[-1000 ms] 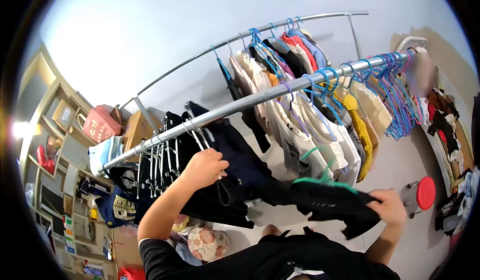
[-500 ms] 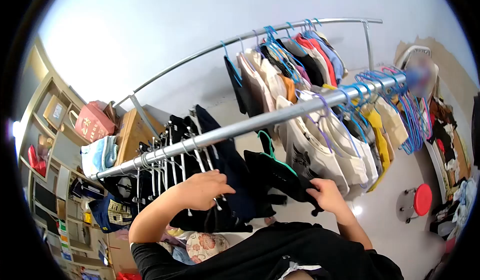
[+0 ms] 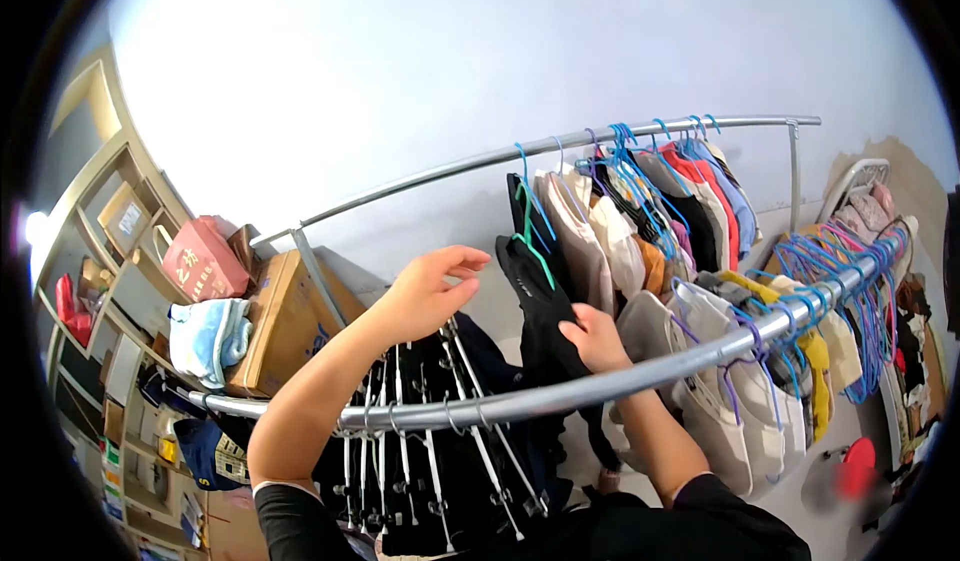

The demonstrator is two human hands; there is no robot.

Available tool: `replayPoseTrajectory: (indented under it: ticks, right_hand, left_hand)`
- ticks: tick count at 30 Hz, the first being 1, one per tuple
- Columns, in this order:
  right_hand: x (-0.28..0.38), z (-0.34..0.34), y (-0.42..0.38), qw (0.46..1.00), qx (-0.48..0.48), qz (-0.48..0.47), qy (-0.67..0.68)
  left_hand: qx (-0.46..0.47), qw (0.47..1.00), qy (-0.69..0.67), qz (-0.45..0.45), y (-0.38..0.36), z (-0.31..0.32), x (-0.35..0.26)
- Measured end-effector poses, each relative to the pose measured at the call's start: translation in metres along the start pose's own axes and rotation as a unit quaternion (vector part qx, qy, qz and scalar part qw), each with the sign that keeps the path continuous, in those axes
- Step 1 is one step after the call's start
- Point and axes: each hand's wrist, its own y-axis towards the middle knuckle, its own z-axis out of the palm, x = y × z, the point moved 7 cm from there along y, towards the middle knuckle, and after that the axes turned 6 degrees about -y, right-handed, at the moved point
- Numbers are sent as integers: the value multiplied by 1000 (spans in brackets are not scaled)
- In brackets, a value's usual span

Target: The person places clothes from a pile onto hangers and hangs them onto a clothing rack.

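A black garment (image 3: 543, 311) hangs on a green hanger (image 3: 527, 223) between the two metal rails. My right hand (image 3: 597, 339) grips this garment at its right side, just beyond the near rail (image 3: 590, 393). To the left of the hanger, my left hand (image 3: 437, 283) is raised, with its fingers partly stretched and nothing in them. Below it, dark trousers (image 3: 455, 501) hang from silver clip hangers (image 3: 432, 461) on the near rail. White tops (image 3: 705, 401) on purple and blue hangers hang to the right of my right arm.
Along the wall runs a far rail (image 3: 430, 179) with shirts of several colours. Bare blue and purple hangers (image 3: 865, 311) crowd the near rail's right end. A cardboard box (image 3: 280, 321), a light blue cloth (image 3: 208, 341) and shelves stand left. A red stool (image 3: 857, 468) is lower right.
Both hands have moved up and forward past the near rail. The black garment on its green hanger has come up with my right hand, towards the far rail. The view has tilted.
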Motion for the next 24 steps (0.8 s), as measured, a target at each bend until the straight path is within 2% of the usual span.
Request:
replayPoseTrajectory:
  ticks: [2, 3, 7, 8, 10, 11, 12, 14, 15, 16, 19, 21, 22, 23, 24]
  right_hand:
    - [10, 14, 39, 991, -31, 41, 122]
    - [15, 14, 56, 995, -27, 68, 66]
    - [22, 29, 119, 994, -43, 7, 101]
    - [24, 22, 130, 997, -61, -2, -50]
    - [22, 26, 147, 993, -87, -13, -78]
    - [-11, 36, 161, 981, -132, -17, -143]
    - [-19, 38, 162, 981, -128, -15, -143]
    - [-48, 52, 163, 970, -14, 78, -228]
    - [-70, 55, 158, 971, -120, -1, -207]
    - [-79, 56, 151, 974, -52, 58, -210]
    - [-73, 50, 117, 984, -72, 40, -155]
    - [-56, 41, 90, 992, -89, -9, -84]
    - [-43, 34, 75, 992, -94, -7, -89]
    - [-31, 27, 58, 995, -90, 1, -31]
    - [-16, 19, 40, 996, -89, 8, 25]
  left_hand:
    - [22, 999, 48, -3, 24, 4, 29]
    - [34, 996, 43, -68, 32, 7, 40]
    - [52, 993, 78, -73, 58, 26, 62]
    - [50, 993, 79, -78, 65, 30, 68]
    - [60, 987, 148, -32, 75, 43, 71]
    - [87, 986, 131, -56, 78, 50, 78]
    - [87, 986, 129, -61, 80, 56, 83]
    - [114, 982, 84, -125, 79, 68, 99]
    - [116, 982, 85, -126, 78, 70, 98]
    - [133, 979, 88, -126, 75, 74, 95]
    - [155, 973, 93, -142, 69, 75, 67]
    - [164, 970, 91, -152, 64, 77, 52]
    - [142, 981, 69, -109, 64, 76, 42]
    - [122, 989, 46, -65, 62, 75, 30]
    - [130, 989, 43, -57, 57, 77, 19]
